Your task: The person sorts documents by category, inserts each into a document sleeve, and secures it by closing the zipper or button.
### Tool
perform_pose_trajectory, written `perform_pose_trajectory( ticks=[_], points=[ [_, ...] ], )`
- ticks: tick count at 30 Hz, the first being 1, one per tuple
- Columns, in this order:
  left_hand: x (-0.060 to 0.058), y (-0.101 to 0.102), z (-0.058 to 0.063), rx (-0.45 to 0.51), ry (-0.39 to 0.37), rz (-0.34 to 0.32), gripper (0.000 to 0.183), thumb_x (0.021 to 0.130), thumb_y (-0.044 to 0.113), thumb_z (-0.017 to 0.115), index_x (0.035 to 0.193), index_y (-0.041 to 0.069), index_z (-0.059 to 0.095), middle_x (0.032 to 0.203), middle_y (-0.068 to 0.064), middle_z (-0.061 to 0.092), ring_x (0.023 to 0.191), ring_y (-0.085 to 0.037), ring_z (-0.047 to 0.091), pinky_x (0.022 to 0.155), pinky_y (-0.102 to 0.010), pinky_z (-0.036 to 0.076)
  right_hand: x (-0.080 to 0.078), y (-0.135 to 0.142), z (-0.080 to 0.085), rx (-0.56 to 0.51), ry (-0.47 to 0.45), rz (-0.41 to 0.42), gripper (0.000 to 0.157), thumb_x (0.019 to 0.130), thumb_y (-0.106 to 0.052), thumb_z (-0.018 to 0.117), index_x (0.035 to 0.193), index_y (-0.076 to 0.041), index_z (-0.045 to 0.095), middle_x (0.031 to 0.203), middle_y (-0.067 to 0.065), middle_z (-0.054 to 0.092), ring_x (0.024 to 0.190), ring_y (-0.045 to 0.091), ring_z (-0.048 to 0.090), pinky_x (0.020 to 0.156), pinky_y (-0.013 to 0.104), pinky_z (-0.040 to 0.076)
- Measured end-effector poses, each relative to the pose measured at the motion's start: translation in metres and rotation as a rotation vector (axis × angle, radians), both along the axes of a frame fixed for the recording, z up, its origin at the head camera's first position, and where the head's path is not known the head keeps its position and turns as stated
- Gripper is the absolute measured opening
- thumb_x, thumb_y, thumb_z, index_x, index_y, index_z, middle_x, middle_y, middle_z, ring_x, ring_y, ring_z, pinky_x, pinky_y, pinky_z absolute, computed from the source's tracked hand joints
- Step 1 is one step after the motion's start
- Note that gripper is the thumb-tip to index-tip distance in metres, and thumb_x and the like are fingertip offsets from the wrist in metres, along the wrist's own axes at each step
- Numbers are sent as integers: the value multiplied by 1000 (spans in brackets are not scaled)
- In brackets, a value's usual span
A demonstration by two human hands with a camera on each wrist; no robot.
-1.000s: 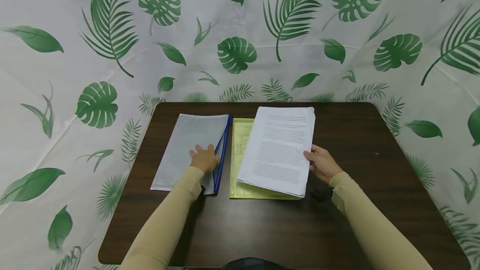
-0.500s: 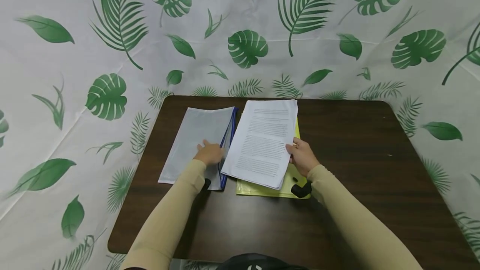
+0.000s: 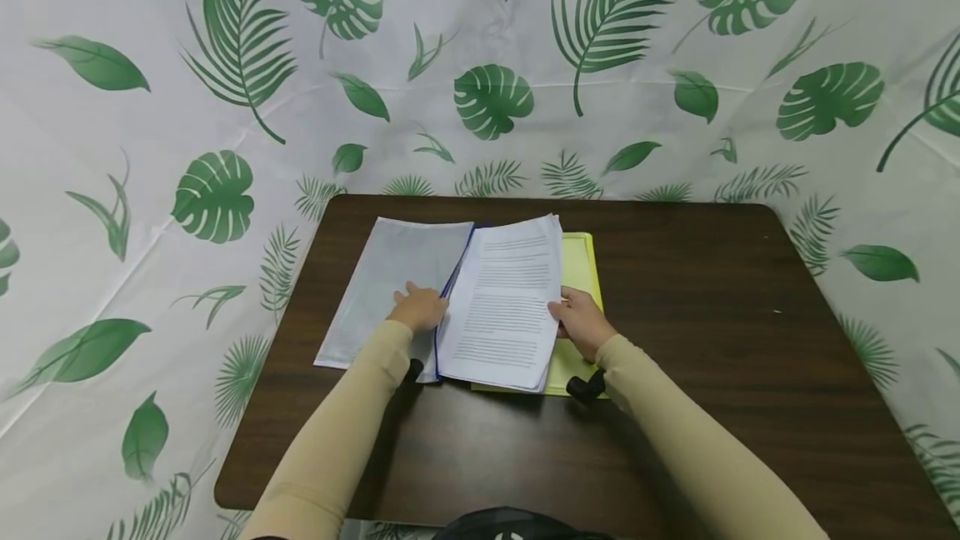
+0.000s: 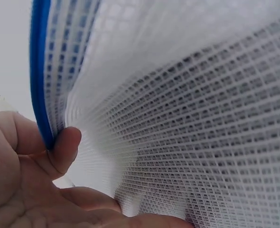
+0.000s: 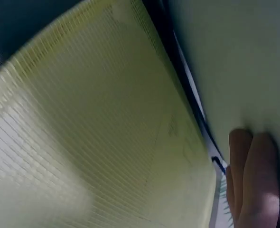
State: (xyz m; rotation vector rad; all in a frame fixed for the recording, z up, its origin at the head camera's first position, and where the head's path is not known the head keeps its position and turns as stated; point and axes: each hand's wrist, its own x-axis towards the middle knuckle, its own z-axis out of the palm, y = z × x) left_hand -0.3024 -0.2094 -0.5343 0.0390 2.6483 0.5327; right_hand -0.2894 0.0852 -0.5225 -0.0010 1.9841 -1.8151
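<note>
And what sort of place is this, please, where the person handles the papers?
Probably an indoor desk space, perhaps a staged one: a dark wood-look table stands before a white leaf-print backdrop, with printed sheets, a mesh pouch and a yellow folder there.

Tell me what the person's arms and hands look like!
The left sleeve and right sleeve are long, plain and pale yellowish-beige. The left hand and right hand are bare, without gloves. A small black object shows near each wrist.
</note>
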Motion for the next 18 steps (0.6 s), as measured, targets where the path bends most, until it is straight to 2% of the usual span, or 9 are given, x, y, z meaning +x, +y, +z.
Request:
perform_pose_trajectory(
  ticks=[7,13,18],
  points=[
    [4,2,-3,9,-2,-1,55,108,28,31,144,-10,49,153,-31,39,148,-55,9,118,-68,6,-8,-14,-4,-29,-26,16,42,109,-6,40,150,0,43,128,26,64,96,25,72,74,35,61],
    [3,4,-1,41,-10,13,56,108,28,30,144,-12,47,153,-34,37,149,-54,9,119,-66,5,-10,-23,-7,-17,-56,-42,42,110,-7,38,151,-1,42,127,25,65,90,21,73,68,30,60],
    [3,3,-1,-4,11,-7,52,105,25,38,140,-12,52,151,-36,38,147,-58,13,118,-68,10,-14,-30,-7,-31,-81,-68,42,109,-7,39,149,3,43,126,27,64,87,21,73,66,28,59]
  ],
)
